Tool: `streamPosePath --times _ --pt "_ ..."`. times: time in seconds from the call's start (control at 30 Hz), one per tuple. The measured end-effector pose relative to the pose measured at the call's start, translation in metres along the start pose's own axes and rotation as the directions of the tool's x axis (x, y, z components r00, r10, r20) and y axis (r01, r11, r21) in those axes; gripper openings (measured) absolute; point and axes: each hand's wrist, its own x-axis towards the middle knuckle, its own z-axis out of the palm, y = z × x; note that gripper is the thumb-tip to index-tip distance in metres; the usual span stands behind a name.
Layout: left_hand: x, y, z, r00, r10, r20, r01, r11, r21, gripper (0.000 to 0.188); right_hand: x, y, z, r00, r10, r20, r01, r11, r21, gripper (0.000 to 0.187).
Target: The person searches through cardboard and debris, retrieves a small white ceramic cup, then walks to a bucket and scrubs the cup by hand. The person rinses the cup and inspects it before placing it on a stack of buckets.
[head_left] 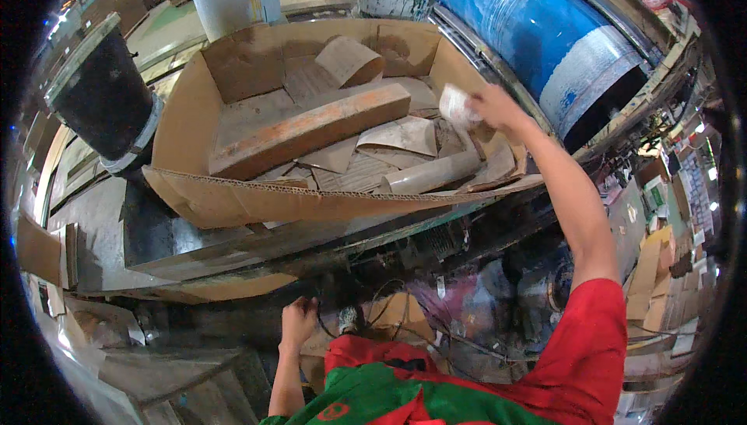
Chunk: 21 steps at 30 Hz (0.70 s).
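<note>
We open at ten o'clock, where a black bucket (101,102) leans beside the big cardboard carton (311,203). Round to seven o'clock, our left hand (298,322) hangs low, outside the carton — fingers seem curled in, though we can't tell whether they hold anything. Up toward twelve, inside the carton, a long brownish bar (311,131) lies aslant among curled sheets (401,136), with a grey tube (436,174) nearer its front edge.

And here, between one and two o'clock — our right hand (499,110) has its fingers closed on the right edge of a white wad (456,106), over the carton's right side. Blur hides its material; we judge it light and soft, likely to crush, hardly slippery. A fingertip pinch on that bunched edge should do. Beyond, farther out at half past one, sits the blue drum (537,24).
</note>
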Motion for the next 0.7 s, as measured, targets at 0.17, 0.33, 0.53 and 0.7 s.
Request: streamPosePath --times 0.17,0.33,0.53,0.7 --pt "-0.006 0.093 0.025 0.936 0.351 0.040 -0.336 0.919 -0.206 0.035 -0.096 -0.039 -0.099 0.950 0.142 -0.276 0.190 0.438 0.879 0.028" --pt "-0.022 0.233 0.056 0.706 0.692 0.151 -0.474 0.620 -0.625 0.039 -0.265 -0.080 -0.083 0.837 0.404 -0.369 0.449 -0.122 0.885 0.028" --pt "-0.063 0.325 0.112 0.478 0.811 0.338 -0.147 0.454 -0.879 0.056 -0.395 -0.085 -0.003 0.751 0.632 -0.190 0.433 -0.254 0.865 0.024" --pt "-0.096 0.323 0.143 0.317 0.802 0.506 -0.002 0.534 -0.845 0.031 -0.469 -0.083 0.039 0.555 0.609 -0.567 0.007 0.678 0.735 0.021"
